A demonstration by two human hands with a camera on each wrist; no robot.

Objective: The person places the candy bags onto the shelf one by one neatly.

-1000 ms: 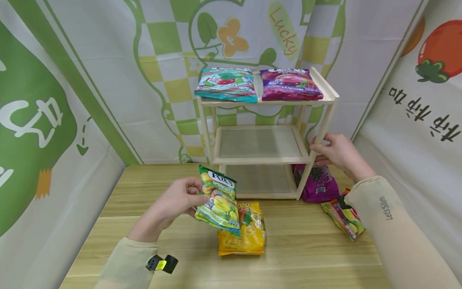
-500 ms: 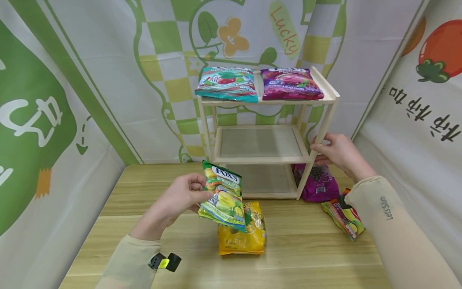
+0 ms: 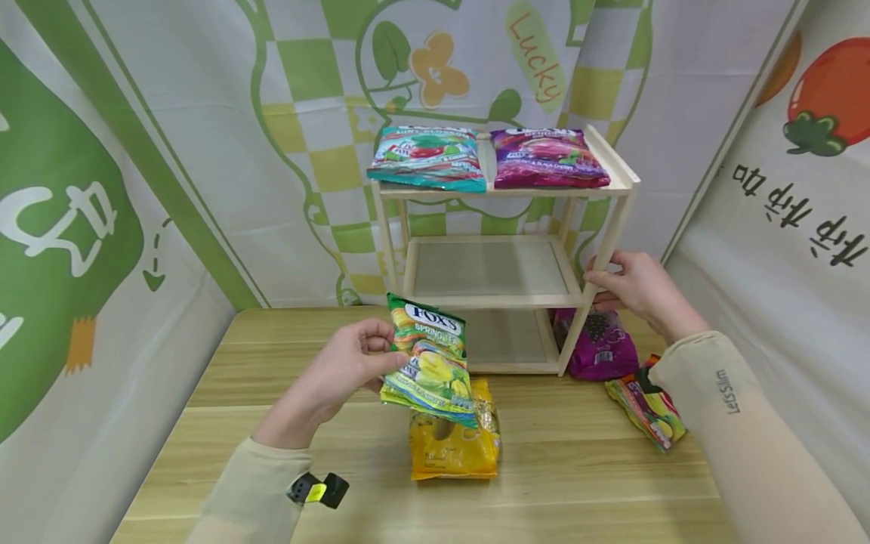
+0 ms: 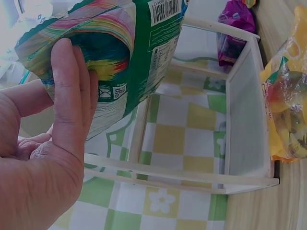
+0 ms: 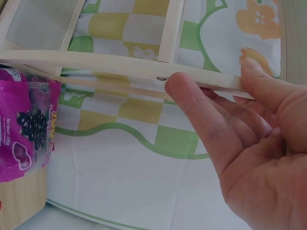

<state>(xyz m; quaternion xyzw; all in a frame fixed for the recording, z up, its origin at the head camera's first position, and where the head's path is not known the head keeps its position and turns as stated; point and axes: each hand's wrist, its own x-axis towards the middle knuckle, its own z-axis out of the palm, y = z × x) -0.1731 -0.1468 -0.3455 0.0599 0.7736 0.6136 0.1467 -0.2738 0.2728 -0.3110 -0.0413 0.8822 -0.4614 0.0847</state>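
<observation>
My left hand (image 3: pixel 353 361) pinches a green and yellow Fox's candy bag (image 3: pixel 435 363) by its left side, thumb in front and fingers behind. The bag is held tilted in the air before the lower part of a wooden three-tier shelf (image 3: pixel 492 302). In the left wrist view, the fingers (image 4: pixel 67 91) press against the back of the bag. At the shelf's right front post, my right hand (image 3: pixel 642 291) grips the wood between thumb and fingers. Below the held bag, a yellow candy bag (image 3: pixel 455 449) lies on the table, its top partly covered from sight.
A teal candy bag (image 3: pixel 428 159) and a purple berry bag (image 3: pixel 549 159) lie on the top tier. To the shelf's right, a purple grape bag (image 3: pixel 601 347) and a colourful bag (image 3: pixel 649 408) rest on the wooden table (image 3: pixel 557 491). Printed cloth walls surround it.
My left hand has moved up and to the right with the green and yellow bag, closer to the shelf. The right hand has kept its place on the post.
</observation>
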